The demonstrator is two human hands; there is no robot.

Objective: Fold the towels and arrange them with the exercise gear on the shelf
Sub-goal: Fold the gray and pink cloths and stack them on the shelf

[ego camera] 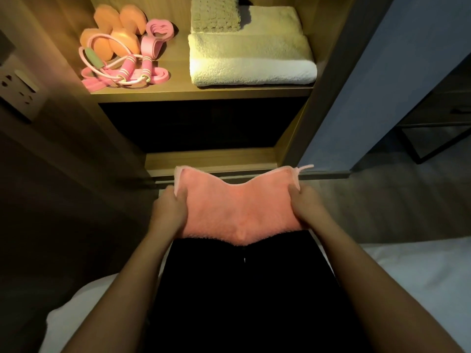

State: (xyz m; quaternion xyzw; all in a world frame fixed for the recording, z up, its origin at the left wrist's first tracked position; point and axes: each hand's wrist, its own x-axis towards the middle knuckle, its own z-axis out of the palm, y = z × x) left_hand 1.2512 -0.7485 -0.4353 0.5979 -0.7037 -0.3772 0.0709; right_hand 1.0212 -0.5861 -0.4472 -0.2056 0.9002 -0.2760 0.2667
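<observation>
- Now one pink towel (pixel 239 210) is stretched between the two hands, low in front of the shelf (pixel 204 94) and above the person's black-clad lap (pixel 244 289).
- One left hand (pixel 169 210) pinches the towel's left edge, with the thumb on top and the other fingers hidden under the cloth.
- One right hand (pixel 305 207) pinches the right edge in the same way; the towel sags a little in the middle between them.
- One small loop (pixel 305 167) sticks out at the far right corner of the pink towel.
- Two folded towels are on the right part of the shelf: one large pale towel (pixel 252 59), and one smaller grey-green towel (pixel 215 14) lying on its back part.
- On the left part of the shelf there are two orange dumbbells (pixel 125 42), one skipping rope (pixel 146 68) with two pink handles, and one flat pink band (pixel 102 82), all touching in one heap.
- One wall socket (pixel 17 93) is on the wall at the left.
</observation>
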